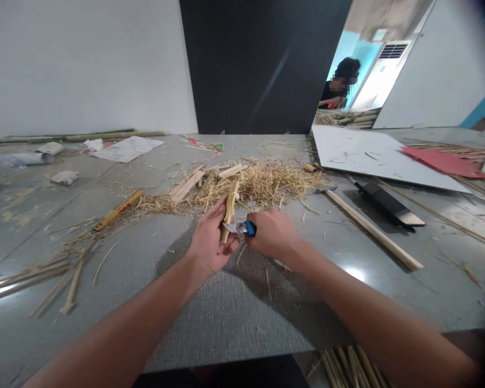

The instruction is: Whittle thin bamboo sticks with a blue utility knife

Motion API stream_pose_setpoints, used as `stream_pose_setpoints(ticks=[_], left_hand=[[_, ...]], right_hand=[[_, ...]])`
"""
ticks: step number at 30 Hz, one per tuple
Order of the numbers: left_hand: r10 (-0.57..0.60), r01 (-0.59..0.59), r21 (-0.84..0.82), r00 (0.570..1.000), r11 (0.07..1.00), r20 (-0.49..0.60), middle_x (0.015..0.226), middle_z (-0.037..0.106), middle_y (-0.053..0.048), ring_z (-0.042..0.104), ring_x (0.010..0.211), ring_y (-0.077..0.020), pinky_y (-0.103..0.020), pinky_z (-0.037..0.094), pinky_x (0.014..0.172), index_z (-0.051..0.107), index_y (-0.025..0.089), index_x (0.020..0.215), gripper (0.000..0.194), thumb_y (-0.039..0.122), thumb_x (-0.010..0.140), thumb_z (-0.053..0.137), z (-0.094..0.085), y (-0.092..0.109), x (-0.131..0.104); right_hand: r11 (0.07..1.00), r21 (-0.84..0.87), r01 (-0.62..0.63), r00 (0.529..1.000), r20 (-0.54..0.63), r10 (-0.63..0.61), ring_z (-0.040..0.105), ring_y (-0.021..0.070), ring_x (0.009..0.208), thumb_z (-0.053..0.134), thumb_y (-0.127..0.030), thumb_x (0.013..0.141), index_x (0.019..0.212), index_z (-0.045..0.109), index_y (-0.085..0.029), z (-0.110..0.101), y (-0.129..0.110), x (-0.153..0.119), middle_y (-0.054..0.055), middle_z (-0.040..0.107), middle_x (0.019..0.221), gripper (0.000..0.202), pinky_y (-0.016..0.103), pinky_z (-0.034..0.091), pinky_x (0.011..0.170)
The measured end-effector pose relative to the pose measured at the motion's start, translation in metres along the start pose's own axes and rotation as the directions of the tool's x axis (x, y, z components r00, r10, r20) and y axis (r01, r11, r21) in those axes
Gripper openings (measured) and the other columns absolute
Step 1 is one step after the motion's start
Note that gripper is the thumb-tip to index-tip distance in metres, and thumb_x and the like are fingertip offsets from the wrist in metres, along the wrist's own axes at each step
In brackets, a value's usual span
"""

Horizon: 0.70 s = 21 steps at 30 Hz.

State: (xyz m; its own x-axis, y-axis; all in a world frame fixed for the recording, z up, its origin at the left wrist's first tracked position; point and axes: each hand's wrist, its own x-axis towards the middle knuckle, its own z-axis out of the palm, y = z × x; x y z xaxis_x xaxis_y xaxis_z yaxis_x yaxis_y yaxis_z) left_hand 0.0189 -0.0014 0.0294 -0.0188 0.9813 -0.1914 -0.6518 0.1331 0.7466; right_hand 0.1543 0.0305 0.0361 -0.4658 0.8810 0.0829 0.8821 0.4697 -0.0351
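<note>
My left hand point(212, 237) is wrapped round a short, pale yellow piece of bamboo point(231, 200), which stands tilted above the grey table. In my right hand point(271, 233) is a knife with a blue handle point(250, 228). Its metal blade point(233, 227) points left and lies against the bamboo, where a thin strip seems to be split from the surface. Behind both hands spreads a heap of curly shavings point(267, 183) with flat pale wood pieces point(188, 184) at its left side.
A yellow marked tool point(118, 210) lies left of the shavings. At right are a long-handled tool point(374, 230), a black device point(388, 205) and a white board point(372, 156). Bamboo sticks point(350, 366) show below the table's front edge. A person point(339, 86) is beyond the panels.
</note>
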Motion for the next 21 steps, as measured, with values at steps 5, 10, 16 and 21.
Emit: stream_pose_setpoints(ticks=[5,10,16,21], left_hand=[[-0.040,0.040,0.000,0.999,0.999,0.018,0.049,0.041,0.010,0.025,0.024,-0.0033,-0.016,0.021,0.026,0.054,0.025,0.115,0.027,0.021,0.089,0.048,0.003,-0.003,-0.002],[-0.063,0.062,0.019,0.997,0.998,0.046,0.047,0.038,0.011,0.024,0.024,-0.0039,-0.016,0.021,0.028,0.054,0.026,0.115,0.026,0.022,0.091,0.046,0.005,-0.006,-0.004],[-0.088,0.089,-0.005,0.995,0.996,0.040,0.044,0.035,0.011,0.022,0.024,-0.0047,-0.016,0.017,0.028,0.055,0.026,0.103,0.016,0.022,0.090,0.046,0.005,-0.006,-0.002],[-0.094,0.094,0.005,0.995,0.996,0.024,0.041,0.031,0.011,0.021,0.025,-0.0050,-0.016,0.017,0.028,0.056,0.026,0.103,0.017,0.022,0.092,0.044,0.008,-0.004,-0.005]], right_hand=[[0.999,-0.010,-0.043,0.999,0.028,0.043,0.066,0.0244,0.076,0.052,-0.032,0.074,0.084,0.067,-0.022,-0.003,0.008,0.005,0.009,0.070,0.083,0.020,0.029,0.042,0.060],[0.993,-0.040,-0.115,0.993,-0.031,0.114,0.066,0.0264,0.076,0.050,-0.033,0.076,0.080,0.067,-0.021,0.000,0.021,0.011,0.010,0.070,0.081,0.021,0.030,0.042,0.059],[0.991,-0.036,-0.131,0.990,-0.054,0.129,0.066,0.0265,0.073,0.050,-0.032,0.075,0.081,0.067,-0.021,0.002,0.019,0.011,0.011,0.070,0.081,0.021,0.030,0.041,0.057],[0.986,-0.034,-0.161,0.985,-0.066,0.159,0.066,0.0260,0.074,0.050,-0.031,0.075,0.083,0.067,-0.021,-0.001,0.018,0.012,0.011,0.070,0.081,0.021,0.029,0.041,0.058]])
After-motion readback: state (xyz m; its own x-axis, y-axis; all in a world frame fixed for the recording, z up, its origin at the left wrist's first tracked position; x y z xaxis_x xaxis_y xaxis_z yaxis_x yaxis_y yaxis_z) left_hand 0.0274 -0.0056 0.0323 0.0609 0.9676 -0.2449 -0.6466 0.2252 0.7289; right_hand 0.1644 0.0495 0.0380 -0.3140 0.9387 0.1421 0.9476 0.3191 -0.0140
